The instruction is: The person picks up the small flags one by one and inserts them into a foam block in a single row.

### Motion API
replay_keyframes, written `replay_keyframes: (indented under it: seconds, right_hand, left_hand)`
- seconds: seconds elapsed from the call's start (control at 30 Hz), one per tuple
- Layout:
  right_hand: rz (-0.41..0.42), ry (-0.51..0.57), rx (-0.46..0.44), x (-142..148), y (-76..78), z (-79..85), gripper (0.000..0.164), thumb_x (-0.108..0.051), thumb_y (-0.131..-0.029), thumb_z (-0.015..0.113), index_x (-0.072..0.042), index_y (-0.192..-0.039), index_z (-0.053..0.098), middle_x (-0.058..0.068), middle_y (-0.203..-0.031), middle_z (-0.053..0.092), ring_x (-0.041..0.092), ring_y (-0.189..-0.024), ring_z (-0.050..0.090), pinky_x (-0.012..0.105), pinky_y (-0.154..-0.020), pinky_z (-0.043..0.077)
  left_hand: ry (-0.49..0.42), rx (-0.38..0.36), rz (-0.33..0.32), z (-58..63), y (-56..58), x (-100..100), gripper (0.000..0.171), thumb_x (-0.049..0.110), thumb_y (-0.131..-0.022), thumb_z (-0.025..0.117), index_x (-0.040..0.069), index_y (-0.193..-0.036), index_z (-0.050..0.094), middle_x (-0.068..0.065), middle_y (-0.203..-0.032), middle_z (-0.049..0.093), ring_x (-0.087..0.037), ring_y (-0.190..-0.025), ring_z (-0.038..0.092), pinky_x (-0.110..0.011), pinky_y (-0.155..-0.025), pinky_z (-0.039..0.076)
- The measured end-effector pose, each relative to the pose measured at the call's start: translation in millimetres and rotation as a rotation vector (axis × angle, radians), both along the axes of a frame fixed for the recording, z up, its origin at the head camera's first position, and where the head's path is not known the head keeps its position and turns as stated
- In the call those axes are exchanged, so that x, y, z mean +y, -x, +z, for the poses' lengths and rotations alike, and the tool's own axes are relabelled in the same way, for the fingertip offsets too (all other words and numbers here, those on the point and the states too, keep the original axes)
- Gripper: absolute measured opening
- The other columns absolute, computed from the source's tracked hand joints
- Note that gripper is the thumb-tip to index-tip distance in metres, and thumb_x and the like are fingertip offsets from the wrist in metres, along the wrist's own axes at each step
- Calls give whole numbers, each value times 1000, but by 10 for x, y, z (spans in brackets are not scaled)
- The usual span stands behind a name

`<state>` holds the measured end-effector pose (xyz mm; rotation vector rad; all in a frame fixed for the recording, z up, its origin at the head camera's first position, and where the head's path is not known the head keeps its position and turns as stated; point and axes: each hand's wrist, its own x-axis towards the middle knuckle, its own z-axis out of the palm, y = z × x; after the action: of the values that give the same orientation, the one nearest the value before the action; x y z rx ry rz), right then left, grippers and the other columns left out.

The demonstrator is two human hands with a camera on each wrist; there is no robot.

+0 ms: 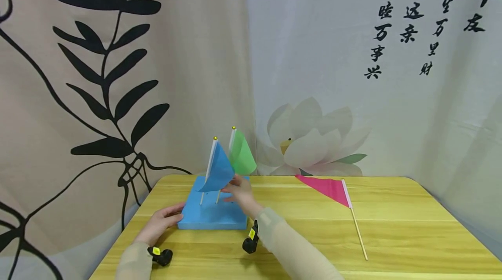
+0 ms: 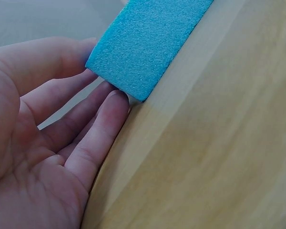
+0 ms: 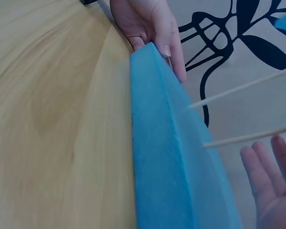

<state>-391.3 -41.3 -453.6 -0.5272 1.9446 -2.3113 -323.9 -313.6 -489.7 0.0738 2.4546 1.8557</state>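
Note:
A blue foam block (image 1: 213, 218) lies on the table, with small holes in its top. A blue flag (image 1: 218, 170) stands in it on a thin wooden stick, leaning slightly. Behind it rises a green flag (image 1: 242, 153) with a gold tip; its stick (image 3: 248, 138) reaches the block's top. My right hand (image 1: 240, 192) pinches that stick, the grip partly hidden behind the blue cloth, with its other fingers spread. Against the block's left side rest the fairly straight fingers of my left hand (image 2: 71, 114), thumb at the top edge.
To the right a pink triangular flag (image 1: 329, 188) on a wooden stick lies on the wooden table (image 1: 306, 223). A printed curtain (image 1: 204, 53) hangs behind the table. Each wrist carries a small black camera (image 1: 251, 238).

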Motion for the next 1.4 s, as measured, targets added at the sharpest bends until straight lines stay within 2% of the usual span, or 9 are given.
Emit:
replay_keyframes:
  seconds: [0.17,0.27,0.43,0.67,0.87,0.97,1.1,1.3,1.4]
  right_hand:
    - [41,-28,13,309,-8,36,41,-7,-93,63,8,-130,52,25,-116,62,39,-101,64,56,-79,54]
    - [30,-79,14,577,8,78,35,-12,-93,65,4,-124,60,25,-119,62,35,-99,66,51,-76,56]
    - [-42,-141,-1,1096,46,164,27,-16,-93,66,-1,-116,64,19,-114,65,32,-95,68,43,-71,59]
    - [-149,-201,-55,1899,-36,282,32,-24,-91,70,-4,-115,64,7,-105,68,30,-95,68,40,-72,58]
    - [-207,-192,-114,2544,-196,249,29,-22,-94,66,-4,-116,63,6,-105,67,25,-91,68,36,-72,58]
    - [-218,-226,-131,2833,-280,210,37,-25,-95,65,-1,-122,59,4,-103,67,25,-92,68,34,-72,58]
    - [-218,-320,-139,3222,-353,124,48,-31,-97,61,3,-130,52,11,-111,66,25,-95,68,34,-74,57]
    - [-208,-400,-144,3606,-514,80,56,-23,-98,60,16,-134,41,19,-117,61,31,-101,65,37,-79,57]
    - [-194,-374,-184,3737,-558,50,52,-17,-97,61,17,-132,43,13,-113,64,29,-99,66,39,-81,57]
  left_hand:
    - [-1,0,-13,-10,11,28,57,18,-95,64,-5,-143,43,-26,-143,43,-37,-128,45,-37,-93,49]
    - [2,7,-22,-7,8,25,57,18,-95,63,-6,-143,42,-27,-144,42,-37,-128,45,-36,-93,50]
    - [-2,10,-26,17,-7,1,57,17,-96,62,-6,-143,41,-27,-145,40,-39,-130,41,-38,-95,49]
    - [25,2,-29,19,-6,-27,59,22,-96,63,-5,-144,42,-26,-145,41,-37,-130,43,-36,-94,49]
    - [22,-16,-5,-7,27,-28,60,24,-94,65,-2,-144,44,-24,-145,43,-36,-130,42,-36,-94,49]
    - [25,-15,-10,-14,41,-22,61,25,-94,65,-2,-144,44,-24,-145,42,-37,-131,41,-39,-96,48]
    - [14,-9,-19,-21,51,-6,61,25,-94,65,-3,-143,44,-25,-145,42,-38,-130,41,-40,-96,48]
    - [19,-1,-24,-25,35,-7,61,24,-94,65,-3,-144,43,-25,-145,41,-38,-131,41,-39,-95,48]
    - [31,0,-15,-12,18,-23,60,25,-95,64,-2,-144,43,-25,-145,41,-38,-131,41,-38,-94,49]
